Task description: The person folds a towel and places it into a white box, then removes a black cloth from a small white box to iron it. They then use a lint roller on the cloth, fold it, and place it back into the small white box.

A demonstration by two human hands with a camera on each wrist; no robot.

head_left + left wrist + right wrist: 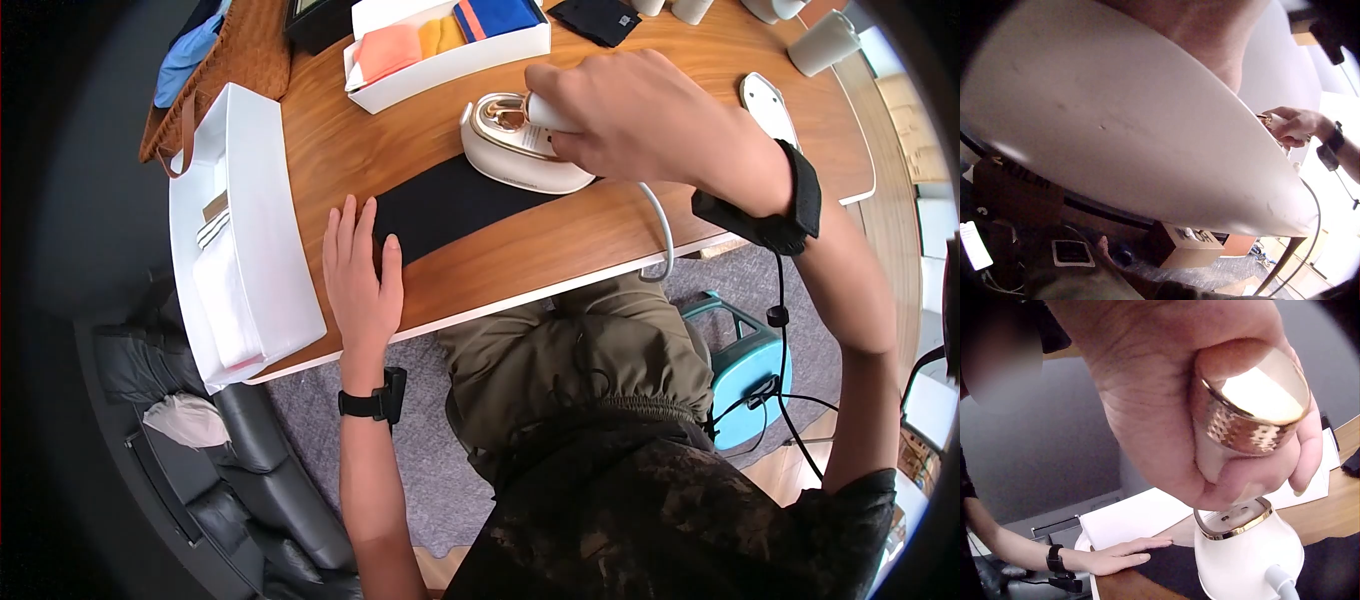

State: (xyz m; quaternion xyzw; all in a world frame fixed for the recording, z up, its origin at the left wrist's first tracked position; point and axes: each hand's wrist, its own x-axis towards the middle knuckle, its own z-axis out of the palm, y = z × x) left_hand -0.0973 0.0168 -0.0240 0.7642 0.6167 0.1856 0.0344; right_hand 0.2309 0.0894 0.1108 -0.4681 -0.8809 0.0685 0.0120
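My right hand [635, 120] grips the handle of a white iron [525, 165] with gold trim. In the right wrist view the fingers wrap round the handle, whose shiny gold end cap [1260, 400] faces the camera. The iron lies over the right part of a long strip of black cloth [430, 215] on the wooden table. My left hand [365, 270] rests with straight fingers at the cloth's left end, palm down near the table's front edge. Only that arm's wrist area shows at the top of the left wrist view.
A grey cord [660, 230] runs from the iron over the table edge. A white box [265, 220] stands left, another white box [455, 75] with folded coloured cloths behind. A white iron stand [768, 105] lies right; a woven basket [235, 70] stands far left.
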